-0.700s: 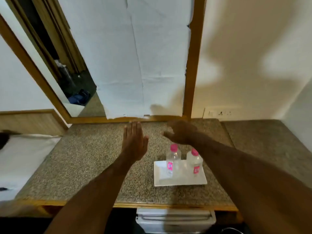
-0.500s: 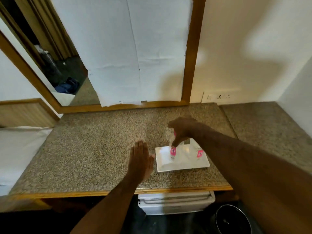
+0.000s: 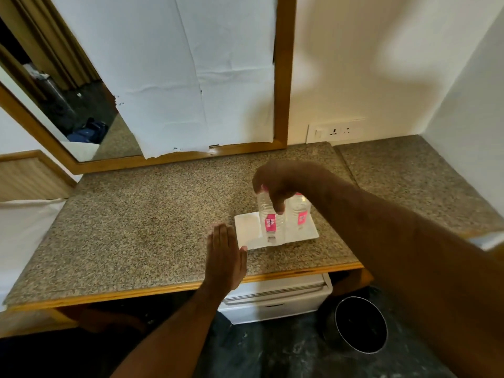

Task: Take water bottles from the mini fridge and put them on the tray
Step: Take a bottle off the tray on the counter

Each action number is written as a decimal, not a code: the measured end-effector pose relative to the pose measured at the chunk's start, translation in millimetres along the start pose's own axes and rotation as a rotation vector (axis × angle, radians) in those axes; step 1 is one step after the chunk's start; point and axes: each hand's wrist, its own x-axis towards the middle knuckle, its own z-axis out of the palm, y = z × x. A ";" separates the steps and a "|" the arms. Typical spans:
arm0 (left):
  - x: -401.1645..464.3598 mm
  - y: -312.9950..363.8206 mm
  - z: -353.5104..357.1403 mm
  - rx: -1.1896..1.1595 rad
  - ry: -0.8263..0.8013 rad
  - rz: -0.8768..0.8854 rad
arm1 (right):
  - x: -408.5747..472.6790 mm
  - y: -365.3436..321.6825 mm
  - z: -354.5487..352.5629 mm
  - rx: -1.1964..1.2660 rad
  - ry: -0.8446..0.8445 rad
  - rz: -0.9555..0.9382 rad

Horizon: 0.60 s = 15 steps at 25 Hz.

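Two bottles stand on the tray, which suggests the job is near its end. The counter (image 3: 141, 222), speckled stone with a wooden edge, fills the middle of the view, with a paper-covered mirror (image 3: 191, 77) behind it on the wall. Under the counter's front edge sits the white fridge (image 3: 275, 298), its door closed as far as can be seen, and beside it on the floor a dark round bin (image 3: 361, 324).

The tray (image 3: 246, 231), white and rectangular, lies on the counter near the front edge. On it the near bottle (image 3: 271, 223) appears to stand on or very near the tray's front rim; the far bottle (image 3: 300, 216) stands just behind and to its right, nearly touching it.

The right hand (image 3: 275, 184) is curled over the top of the near bottle, fingers wrapped round its neck and cap. The left hand (image 3: 225, 255) is flat and open, holding nothing, palm down over the counter just left of the tray.

Risks, as a judgement: the near bottle, held high and so close to the rim, may tip if released crooked, and could knock its neighbour or roll off the counter.
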 end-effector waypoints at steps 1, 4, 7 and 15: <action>-5.8 20.4 -2.3 -0.018 0.005 0.026 | -18.0 5.6 0.4 0.007 -0.051 0.001; -21.9 86.1 10.3 -0.102 -0.019 0.128 | -63.6 35.1 26.3 0.020 -0.176 0.091; -26.7 150.3 41.5 -0.142 -0.078 0.263 | -87.4 77.8 109.9 -0.086 -0.095 0.151; 11.6 187.9 138.3 -0.050 0.105 0.328 | -48.9 170.4 427.8 0.339 -0.095 0.372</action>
